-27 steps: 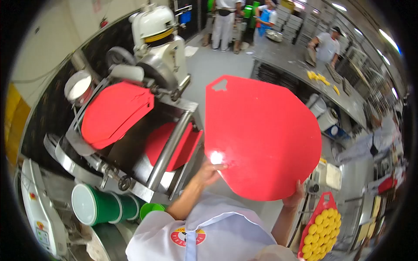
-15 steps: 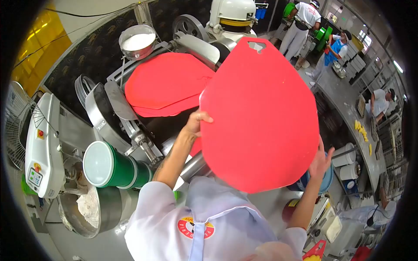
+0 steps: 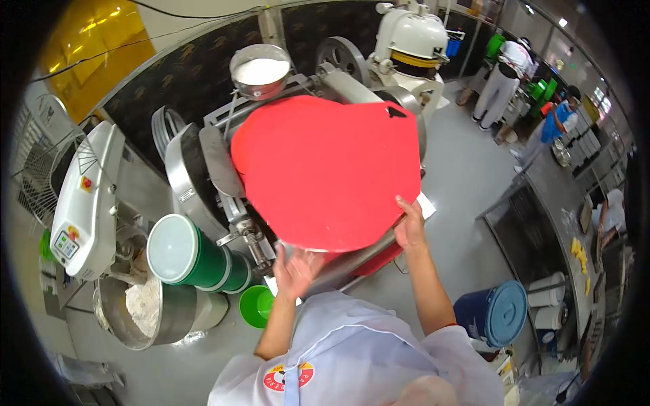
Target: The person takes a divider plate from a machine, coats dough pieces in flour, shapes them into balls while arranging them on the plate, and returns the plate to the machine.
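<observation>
A person (image 3: pixel 352 355) steadies a red board (image 3: pixel 332 176) above steel machinery (image 3: pixel 183 177), right hand (image 3: pixel 409 229) grasping its edge, left hand (image 3: pixel 295 272) spread loosely nearby, the next move seemingly calling for balance.

The red board (image 3: pixel 332 176) blocks the machine (image 3: pixel 222 159); floor (image 3: pixel 452 176) opens rightward.

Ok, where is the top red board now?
In the head view, the top red board is near the centre, with the left hand and right hand at its lower edge and the metal bowl beyond its upper left.
</observation>
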The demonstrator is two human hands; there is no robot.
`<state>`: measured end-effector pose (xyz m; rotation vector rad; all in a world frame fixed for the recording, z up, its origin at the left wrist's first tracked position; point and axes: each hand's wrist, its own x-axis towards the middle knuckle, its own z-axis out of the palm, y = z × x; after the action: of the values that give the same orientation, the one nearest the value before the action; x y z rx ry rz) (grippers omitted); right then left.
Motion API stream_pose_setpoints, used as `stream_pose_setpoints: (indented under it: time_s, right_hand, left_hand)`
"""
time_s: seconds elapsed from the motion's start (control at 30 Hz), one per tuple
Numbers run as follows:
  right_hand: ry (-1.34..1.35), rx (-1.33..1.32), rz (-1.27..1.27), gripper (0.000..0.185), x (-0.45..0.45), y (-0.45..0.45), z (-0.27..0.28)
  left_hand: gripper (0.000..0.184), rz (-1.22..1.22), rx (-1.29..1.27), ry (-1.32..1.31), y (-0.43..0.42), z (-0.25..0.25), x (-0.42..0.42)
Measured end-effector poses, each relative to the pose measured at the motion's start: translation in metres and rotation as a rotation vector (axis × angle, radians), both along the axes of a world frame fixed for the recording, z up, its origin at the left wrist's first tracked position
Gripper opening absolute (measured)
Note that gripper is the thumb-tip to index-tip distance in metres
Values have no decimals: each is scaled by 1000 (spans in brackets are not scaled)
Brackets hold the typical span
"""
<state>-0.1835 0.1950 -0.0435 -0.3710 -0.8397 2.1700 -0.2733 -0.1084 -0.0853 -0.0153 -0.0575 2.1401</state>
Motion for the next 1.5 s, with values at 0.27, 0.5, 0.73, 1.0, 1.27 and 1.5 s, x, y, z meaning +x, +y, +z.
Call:
stream_pose_setpoints:
  time_s: [0.27, 0.5, 0.73, 1.0, 1.27, 1.5]
  right_hand:
    - [-146, -171, 276, 29, -45, -77, -44]
    - [-147, -290, 477, 32, -31, -90, -20]
    - [-141, -279, 342, 33, -94, -81, -31]
    - [-313, 78, 709, 42, -103, -58, -12]
    - [-280, -29, 25, 45, 227, 43, -177]
    - [-456, -513, -879, 27, 522, -122, -169]
  left_hand:
    - [74, -56, -611, 420, -17, 7, 34]
    - [38, 455, -820, 379, 48, 8, -38]
    - [61, 336, -500, 360, 56, 30, -87]
    - [49, -300, -818, 596, 71, -18, 15]
    - [45, -880, -805, 885, 155, -69, 90]
    - [42, -1285, -721, 1368, 305, -62, 191]
